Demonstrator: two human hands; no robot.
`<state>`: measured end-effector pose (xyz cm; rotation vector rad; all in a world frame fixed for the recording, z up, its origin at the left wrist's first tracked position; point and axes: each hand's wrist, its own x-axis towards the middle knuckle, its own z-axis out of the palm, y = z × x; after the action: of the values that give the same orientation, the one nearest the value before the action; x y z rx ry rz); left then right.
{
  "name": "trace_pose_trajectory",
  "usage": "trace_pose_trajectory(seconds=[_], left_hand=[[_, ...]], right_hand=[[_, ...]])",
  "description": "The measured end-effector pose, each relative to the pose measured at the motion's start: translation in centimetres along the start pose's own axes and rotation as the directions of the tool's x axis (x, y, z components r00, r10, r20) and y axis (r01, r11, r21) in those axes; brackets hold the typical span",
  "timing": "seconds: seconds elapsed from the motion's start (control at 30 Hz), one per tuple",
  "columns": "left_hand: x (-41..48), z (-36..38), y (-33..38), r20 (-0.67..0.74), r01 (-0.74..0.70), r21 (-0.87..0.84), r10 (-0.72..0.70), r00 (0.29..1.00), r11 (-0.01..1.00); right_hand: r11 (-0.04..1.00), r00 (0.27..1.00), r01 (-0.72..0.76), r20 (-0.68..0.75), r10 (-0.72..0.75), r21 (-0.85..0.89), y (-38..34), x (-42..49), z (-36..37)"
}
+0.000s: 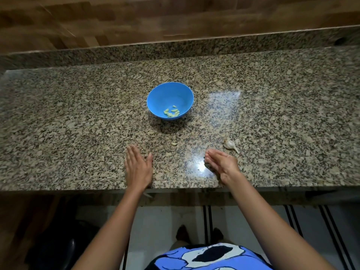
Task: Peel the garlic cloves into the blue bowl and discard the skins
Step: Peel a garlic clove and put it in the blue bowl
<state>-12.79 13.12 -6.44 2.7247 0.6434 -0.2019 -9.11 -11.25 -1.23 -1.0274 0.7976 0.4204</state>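
A blue bowl [170, 100] stands in the middle of the granite counter [78, 117] with several peeled pale cloves [171, 113] in its bottom. One loose clove [174, 143] lies on the counter in front of the bowl. A garlic bulb remnant [230, 145] with papery skin lies to the right, just beyond my right hand. My left hand [138, 168] rests flat near the counter's front edge with straight fingers. My right hand [221, 164] stands on its edge on the counter, fingers straight and together, holding nothing that I can see.
A granite backsplash and a wooden wall [136, 20] close off the far side. The counter's front edge [292, 187] runs just below my wrists. A dark bin-like object [64, 248] sits on the floor at lower left.
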Motion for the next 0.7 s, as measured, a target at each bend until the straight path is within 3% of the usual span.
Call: trace_pose_trajectory(seconds=[0.07, 0.27, 0.5, 0.6, 0.7], left_hand=[[-1.0, 0.4, 0.3, 0.071, -0.022, 0.075, 0.016, 0.997, 0.997], [-4.1, 3.3, 6.9, 0.213, -0.378, 0.052, 0.359, 0.909, 0.924], [-0.2, 5.3, 15.5, 0.206, -0.456, -0.056, 0.457, 0.865, 0.888], [0.9, 4.6, 15.9, 0.187, -0.584, -0.114, 0.595, 0.782, 0.804], [0.4, 3.6, 13.4, 0.157, -0.683, -0.280, 0.734, 0.661, 0.675]], right_hand=[[0.999, 0.999, 0.034, -0.010, -0.034, 0.010, -0.2, -0.1, -0.5], [0.991, 0.993, 0.112, -0.041, -0.109, 0.077, -0.3, -0.2, -1.6], [0.984, 0.988, 0.145, -0.069, -0.139, 0.105, -0.2, -0.7, -3.6], [0.979, 0.987, 0.152, -0.080, -0.143, 0.134, -0.3, -0.7, -4.2], [0.977, 0.988, 0.146, -0.073, -0.137, 0.156, -0.5, -0.7, -4.3]])
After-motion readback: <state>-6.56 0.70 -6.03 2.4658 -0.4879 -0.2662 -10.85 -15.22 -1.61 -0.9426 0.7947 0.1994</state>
